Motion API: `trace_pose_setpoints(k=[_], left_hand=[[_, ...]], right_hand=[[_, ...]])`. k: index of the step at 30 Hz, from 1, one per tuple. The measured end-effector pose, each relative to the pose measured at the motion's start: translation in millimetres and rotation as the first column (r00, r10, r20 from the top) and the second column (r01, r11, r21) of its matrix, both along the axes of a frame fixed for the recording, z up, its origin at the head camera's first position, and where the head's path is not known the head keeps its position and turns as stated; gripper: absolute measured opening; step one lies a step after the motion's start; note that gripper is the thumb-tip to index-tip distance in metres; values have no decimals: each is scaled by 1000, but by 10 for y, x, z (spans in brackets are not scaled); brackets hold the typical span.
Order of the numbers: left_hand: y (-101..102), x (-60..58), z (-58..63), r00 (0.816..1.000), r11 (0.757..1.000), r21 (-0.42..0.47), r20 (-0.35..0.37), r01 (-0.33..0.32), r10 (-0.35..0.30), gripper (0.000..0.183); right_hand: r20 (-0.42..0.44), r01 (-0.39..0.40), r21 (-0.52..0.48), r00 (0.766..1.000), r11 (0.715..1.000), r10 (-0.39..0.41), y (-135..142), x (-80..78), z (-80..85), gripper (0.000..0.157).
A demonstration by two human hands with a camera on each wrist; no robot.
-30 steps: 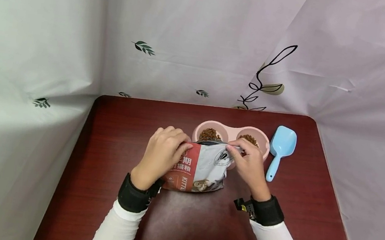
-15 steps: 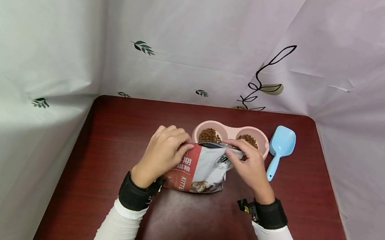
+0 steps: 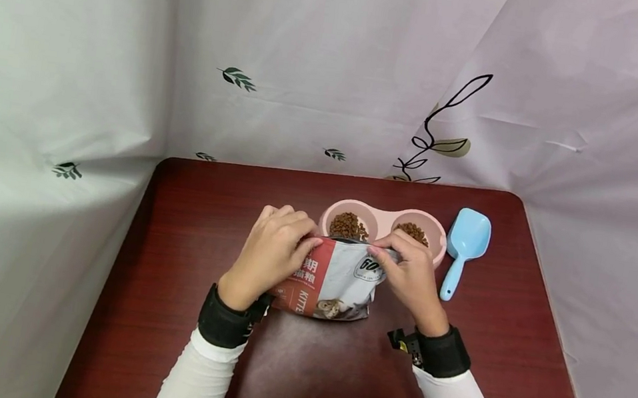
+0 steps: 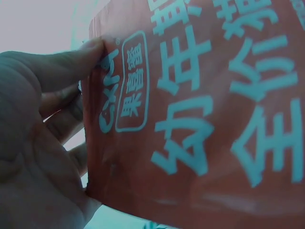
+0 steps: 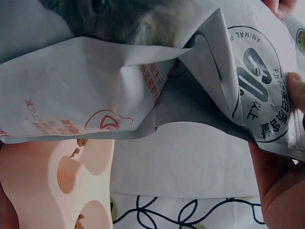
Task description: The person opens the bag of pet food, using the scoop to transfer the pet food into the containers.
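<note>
A red and white bag of kitten food [image 3: 339, 275] is held upright over the dark red table, its top edge toward the bowls. My left hand [image 3: 268, 253] pinches the bag's top left corner between thumb and fingers. In the left wrist view, the thumb [image 4: 71, 64] lies on the red front panel, with fingers behind it. My right hand [image 3: 414, 280] pinches the top right corner, near the round printed badge. Between the two hands only a thin dark slit of the bag's mouth shows. The right wrist view shows the bag's folded side [image 5: 71, 95]; its contents are hidden.
Just behind the bag stands a pink double bowl [image 3: 385, 219], with brown kibble [image 3: 347, 224] in both halves. A light blue scoop [image 3: 469, 235] lies to its right, handle toward the person. Patterned white cloth [image 3: 325, 59] hangs behind the table [image 3: 223, 193].
My right hand shifted slightly right, then back left and inward along the top edge. The bag's mouth, wider before, has narrowed to a slit. My left hand has hardly moved.
</note>
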State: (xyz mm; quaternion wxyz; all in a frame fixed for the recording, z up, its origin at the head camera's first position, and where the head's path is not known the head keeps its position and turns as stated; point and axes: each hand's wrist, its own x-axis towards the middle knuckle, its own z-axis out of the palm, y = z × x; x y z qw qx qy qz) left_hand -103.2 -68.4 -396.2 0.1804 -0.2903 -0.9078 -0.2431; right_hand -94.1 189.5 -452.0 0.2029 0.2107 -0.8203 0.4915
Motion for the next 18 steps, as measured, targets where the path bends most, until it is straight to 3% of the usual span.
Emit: trace_pose_setpoints(k=[4,7,18], left_hand=[[44,31,45,999,996,-89,-43,-15,12,16],[98,43,73,998,992,-128,-63,8,-16,20],[172,-8,18,996,995,-56,-22,81,-83,7]], right_hand=[[14,0,-1,1000,1000,0,7,8,2,19],[18,-1,1,1000,1000,1,7,14,4,19],[23,-5,20,1000,1000,5,20,31,18,18]])
